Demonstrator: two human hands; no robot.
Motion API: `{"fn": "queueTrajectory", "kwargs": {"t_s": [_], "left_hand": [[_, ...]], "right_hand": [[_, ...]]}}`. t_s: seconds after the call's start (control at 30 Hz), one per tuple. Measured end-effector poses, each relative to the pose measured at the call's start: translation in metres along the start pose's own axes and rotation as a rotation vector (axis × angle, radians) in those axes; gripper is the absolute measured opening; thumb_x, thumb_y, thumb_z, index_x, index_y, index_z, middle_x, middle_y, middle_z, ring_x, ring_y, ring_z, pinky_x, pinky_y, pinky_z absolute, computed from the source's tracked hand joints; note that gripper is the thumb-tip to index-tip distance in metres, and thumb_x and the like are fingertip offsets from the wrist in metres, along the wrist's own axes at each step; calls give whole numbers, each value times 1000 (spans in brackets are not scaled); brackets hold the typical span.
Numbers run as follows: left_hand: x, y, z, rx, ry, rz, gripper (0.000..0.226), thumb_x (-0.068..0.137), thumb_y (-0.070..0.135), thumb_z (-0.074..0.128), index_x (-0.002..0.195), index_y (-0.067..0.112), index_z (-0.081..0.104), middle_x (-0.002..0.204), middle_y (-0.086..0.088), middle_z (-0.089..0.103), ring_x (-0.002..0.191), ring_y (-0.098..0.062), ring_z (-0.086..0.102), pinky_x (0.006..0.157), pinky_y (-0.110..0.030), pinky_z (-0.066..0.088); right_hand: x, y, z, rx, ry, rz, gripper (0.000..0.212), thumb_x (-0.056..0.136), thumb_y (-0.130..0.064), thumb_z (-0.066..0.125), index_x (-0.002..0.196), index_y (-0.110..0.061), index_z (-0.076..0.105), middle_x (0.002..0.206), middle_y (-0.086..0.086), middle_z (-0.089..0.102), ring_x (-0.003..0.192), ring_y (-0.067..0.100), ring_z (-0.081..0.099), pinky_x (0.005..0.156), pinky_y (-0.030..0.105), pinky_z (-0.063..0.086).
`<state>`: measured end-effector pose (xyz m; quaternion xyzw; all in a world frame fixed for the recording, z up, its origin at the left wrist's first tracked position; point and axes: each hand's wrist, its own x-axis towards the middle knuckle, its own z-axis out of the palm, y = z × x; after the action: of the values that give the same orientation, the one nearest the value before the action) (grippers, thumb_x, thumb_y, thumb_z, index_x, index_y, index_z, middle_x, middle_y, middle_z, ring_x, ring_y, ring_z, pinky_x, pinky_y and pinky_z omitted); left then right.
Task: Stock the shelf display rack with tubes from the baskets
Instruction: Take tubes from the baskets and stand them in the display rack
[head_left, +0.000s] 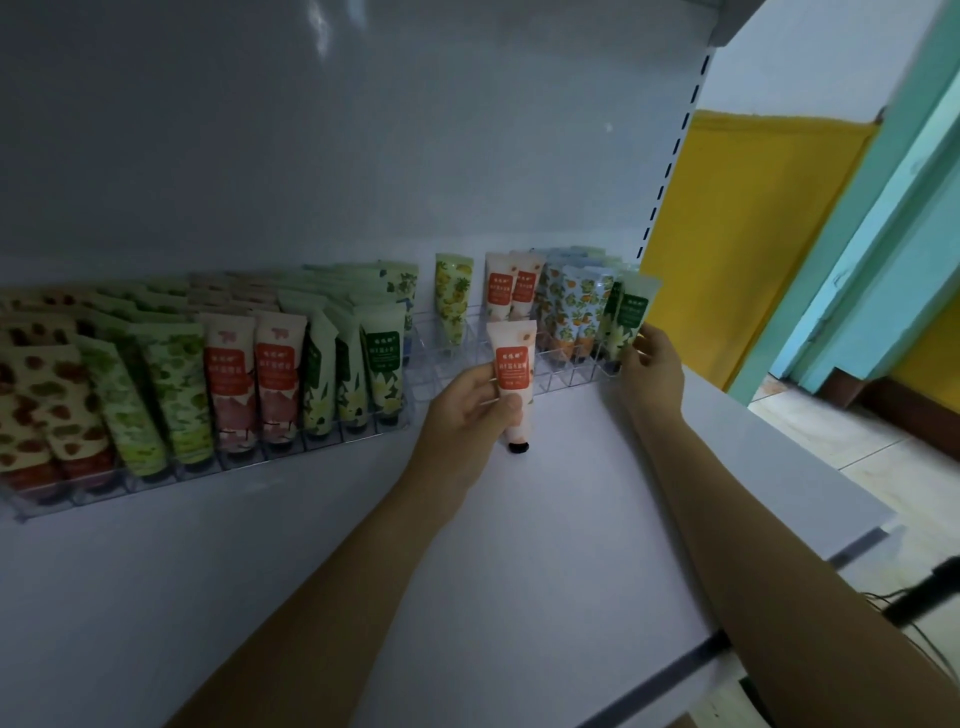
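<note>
My left hand (467, 405) pinches the peach tube (511, 358) cap-down just in front of the clear rack (561, 371) on the shelf (519, 519), and my right hand (649, 369) grips the rack's right end, so I should keep the tube upright and slide it into the empty slot before its matching tubes (501, 291).

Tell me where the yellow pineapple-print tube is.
Head view, right of centre: the yellow tube stands in the clear rack, left of two peach tubes.

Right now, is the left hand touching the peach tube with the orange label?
Touching. The head view shows the left hand gripping the peach tube, thumb across its front.
</note>
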<state>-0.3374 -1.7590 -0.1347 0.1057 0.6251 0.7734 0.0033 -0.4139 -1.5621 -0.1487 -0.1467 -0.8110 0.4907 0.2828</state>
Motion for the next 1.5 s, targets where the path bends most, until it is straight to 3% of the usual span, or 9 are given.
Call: {"fn": "queueTrajectory", "kwargs": {"t_s": [0.3,0.4,0.5,0.63,0.87,1.03,1.13,1.3,1.5], "left_hand": [[0,1,0,9,20,-30,26,89,-1,52,103,21,56,91,9,63,76,3,60,70,-8,49],[0,2,-1,-19,56,-39,26,88,-2,53,104,18,55,90,8,63,79,-1,60,70,-11,50],[2,1,-2,-35,104,-46,21,87,-2,56,102,12,56,87,6,64,72,1,61,66,-12,52],[2,3,0,-19,84,-29,21,86,-5,56,88,16,55,83,4,64,63,7,62,62,-10,51],[0,3,1,55,48,25,20,88,-5,54,91,15,54,85,4,64,68,8,62,63,-9,49],[0,-15,2,872,177,469,36,88,23,41,113,6,61,115,-8,62,110,-21,56,98,-28,40],[0,-24,4,1298,173,473,44,83,30,36,109,11,67,117,-7,65,114,-29,58,95,-55,40],[2,-30,3,1357,98,356,48,83,34,32,103,11,70,111,-8,68,110,-31,61,92,-59,39],[2,-29,3,1298,81,331,53,85,35,28,107,8,68,119,-10,64,119,-33,54,101,-57,30]], "right_hand": [[-5,-4,2,-27,78,-45,49,96,-14,44,142,-4,28,142,14,39,128,28,41,105,38,35],[-17,-19,0,-8,187,-282,40,93,-14,49,130,0,42,122,12,48,107,24,49,87,24,40],[-41,-39,4,97,-51,-431,31,89,-26,49,114,-7,54,103,2,55,87,17,54,70,12,42],[-64,-52,11,217,-450,-395,14,86,-28,54,94,-19,61,87,-7,61,79,10,57,70,23,46],[-65,-56,8,423,-631,-309,15,86,-6,59,84,-20,64,79,-8,64,74,7,59,69,21,49],[-54,-56,-1,489,-323,-278,6,84,-17,61,84,-23,63,77,-10,67,73,8,61,68,22,50],[-43,-60,-4,538,-102,-211,13,91,-13,57,85,-25,60,84,-9,66,76,2,63,71,25,51],[-28,-74,16,341,-36,-240,12,90,-16,58,101,-13,58,99,3,66,93,17,63,85,39,53],[-14,-94,43,119,-111,-273,20,92,-18,53,105,-3,57,95,6,63,78,12,57,61,14,41]]}}
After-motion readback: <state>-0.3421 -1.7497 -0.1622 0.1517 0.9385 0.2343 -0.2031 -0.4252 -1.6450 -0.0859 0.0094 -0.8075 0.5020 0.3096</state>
